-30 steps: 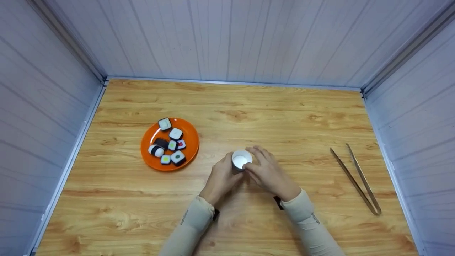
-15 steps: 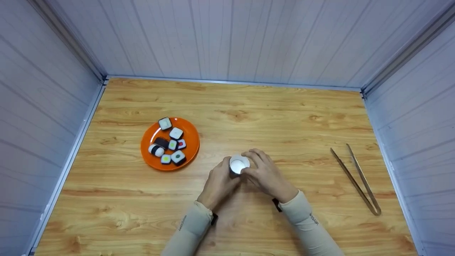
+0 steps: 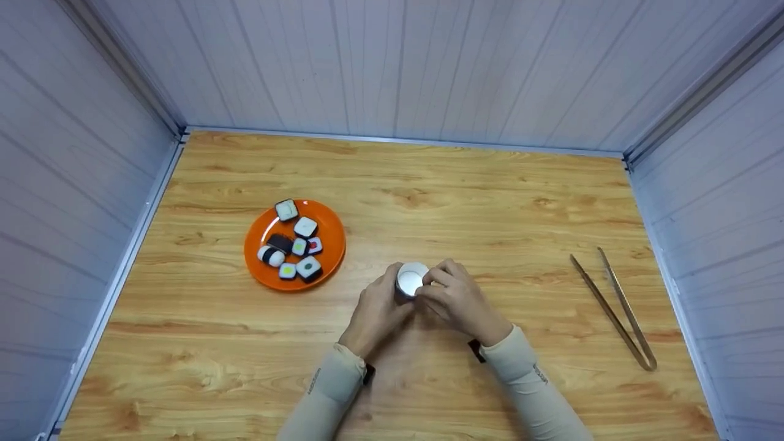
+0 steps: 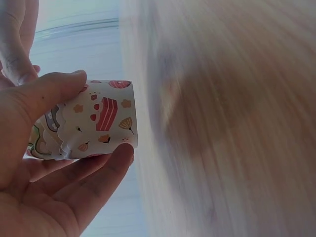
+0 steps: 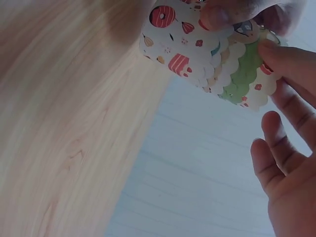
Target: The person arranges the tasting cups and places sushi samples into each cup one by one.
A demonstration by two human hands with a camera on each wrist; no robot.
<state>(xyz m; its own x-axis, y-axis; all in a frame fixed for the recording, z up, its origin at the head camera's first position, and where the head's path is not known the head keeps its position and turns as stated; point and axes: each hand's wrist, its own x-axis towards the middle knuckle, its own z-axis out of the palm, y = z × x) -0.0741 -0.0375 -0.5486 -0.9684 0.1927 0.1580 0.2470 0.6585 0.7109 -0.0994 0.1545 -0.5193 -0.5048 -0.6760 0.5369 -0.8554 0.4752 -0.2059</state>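
Observation:
A nested stack of paper baking cups (image 3: 409, 280), printed with cakes and flowers and scalloped along the rims, is held above the wooden table, its white inside facing up in the head view. My left hand (image 3: 375, 317) grips the stack (image 4: 101, 121) round its side, thumb on one side and fingers on the other. At the rim, my right hand (image 3: 462, 303) pinches the innermost paper cup (image 5: 261, 94) between thumb and fingers. In the right wrist view, its other fingers stand away from the paper. Several scalloped rims show, staggered one above another.
An orange plate (image 3: 332, 236) with several sushi pieces (image 3: 309, 267) stands to the left on the wooden table (image 3: 429, 202). Spread metal tongs (image 3: 617, 306) lie at the right. Pale panel walls (image 3: 392, 67) close off the back and both sides.
Both hands and the cup stack have shifted slightly left. The right hand's fingers, spread along the rim before, have drawn in to a pinch at its right side.

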